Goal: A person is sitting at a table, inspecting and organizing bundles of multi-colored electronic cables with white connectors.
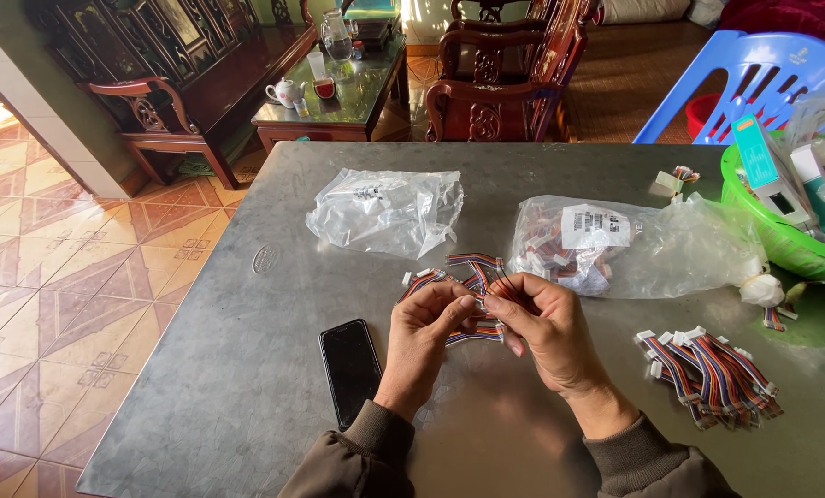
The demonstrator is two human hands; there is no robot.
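Pinching ribbon cable (475, 277), left hand (426, 337), right hand (546, 327)

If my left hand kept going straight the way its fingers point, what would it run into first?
Probably the right hand: the left hand points up and right, its fingertips already meeting it on the ribbon cables. Beyond lies the bag of cables.

Bright daylight from upper left, sheen on metal table (247, 369), sharp focus

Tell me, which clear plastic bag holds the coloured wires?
The right-hand bag, with the white label, is packed with coloured wires; the left bag looks almost empty.
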